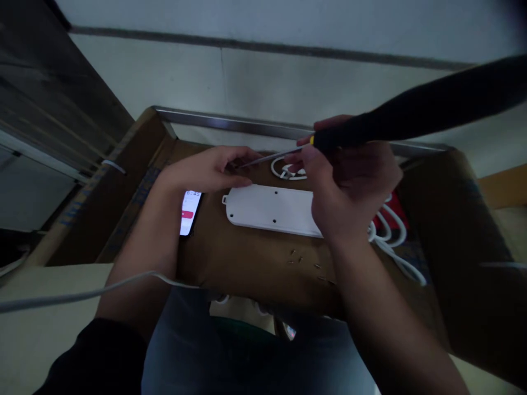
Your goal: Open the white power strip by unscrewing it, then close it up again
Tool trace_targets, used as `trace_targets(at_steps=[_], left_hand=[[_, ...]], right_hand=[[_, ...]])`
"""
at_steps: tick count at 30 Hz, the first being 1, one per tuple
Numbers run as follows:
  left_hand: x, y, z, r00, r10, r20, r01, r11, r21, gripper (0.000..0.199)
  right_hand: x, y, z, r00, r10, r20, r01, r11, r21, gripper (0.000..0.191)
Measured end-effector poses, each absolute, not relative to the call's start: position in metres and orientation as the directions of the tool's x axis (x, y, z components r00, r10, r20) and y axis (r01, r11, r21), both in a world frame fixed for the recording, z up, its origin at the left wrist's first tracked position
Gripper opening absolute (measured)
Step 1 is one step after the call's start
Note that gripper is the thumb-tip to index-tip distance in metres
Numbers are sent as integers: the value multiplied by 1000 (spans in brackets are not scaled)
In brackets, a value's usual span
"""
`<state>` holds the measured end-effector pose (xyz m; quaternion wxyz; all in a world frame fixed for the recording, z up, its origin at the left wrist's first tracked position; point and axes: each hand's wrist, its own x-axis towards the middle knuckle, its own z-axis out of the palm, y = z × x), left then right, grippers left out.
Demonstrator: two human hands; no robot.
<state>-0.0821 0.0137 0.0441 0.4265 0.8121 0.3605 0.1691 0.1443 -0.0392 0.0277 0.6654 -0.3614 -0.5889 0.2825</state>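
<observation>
I see the right hand (349,189) wrapped around a big black screwdriver (411,112). The left hand (212,165) curls its fingers by the tip, but I can't tell if they pinch anything. The white power strip (263,208) lies on brown cardboard (230,260), near little screws (300,259).

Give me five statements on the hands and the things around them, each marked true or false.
1. The right hand holds a screwdriver. True.
2. The lit phone lies left of the white casing. True.
3. The left hand grips the phone. False: it is by the screwdriver's tip.
4. Small screws lie on the cardboard. True.
5. The casing's upper face has no holes. False: it shows dark holes.
</observation>
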Motion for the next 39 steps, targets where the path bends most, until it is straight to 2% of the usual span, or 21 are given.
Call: trace_targets(at_steps=[2,4,8,10,14,18,21,25,28,31,33,35,39], left_hand=[[-80,13,45,691,723,-19,393,-353,849,47],[-79,13,44,632,773,60,324,-334,885,37],[-78,19,36,234,931,282,205,-330,921,19],[-78,22,35,133,944,302,162,-321,933,16],[-78,24,39,40,945,326,4,-326,945,19],[-82,28,44,-60,941,333,-210,-338,917,18],[-84,30,44,-82,938,337,-302,-346,889,21],[-83,26,42,-15,937,349,-278,-340,899,23],[-80,22,40,178,940,291,-101,-277,955,15],[-80,21,37,410,891,194,72,-243,967,20],[-83,21,37,534,836,127,128,-229,965,22],[-88,23,37,605,790,99,151,-236,960,23],[-99,25,39,631,764,134,154,-293,944,31]], right_hand=[[144,-36,26,173,794,582,-7,592,-806,18],[144,-33,23,183,798,574,-32,588,-808,17],[141,-32,18,142,806,575,-6,581,-814,18],[138,-34,16,139,817,559,0,564,-826,19],[135,-35,14,152,828,540,-14,548,-836,23],[139,-31,12,140,823,550,17,554,-833,19],[143,-29,10,116,821,559,51,557,-829,18],[144,-31,11,85,823,562,55,560,-827,18],[144,-28,19,24,817,576,18,575,-818,21],[140,-16,36,-86,807,584,21,587,-809,20],[135,-5,52,-184,799,573,95,595,-798,15],[129,5,69,-267,792,549,239,607,-758,12],[117,14,93,-436,800,413,328,568,-755,14]])
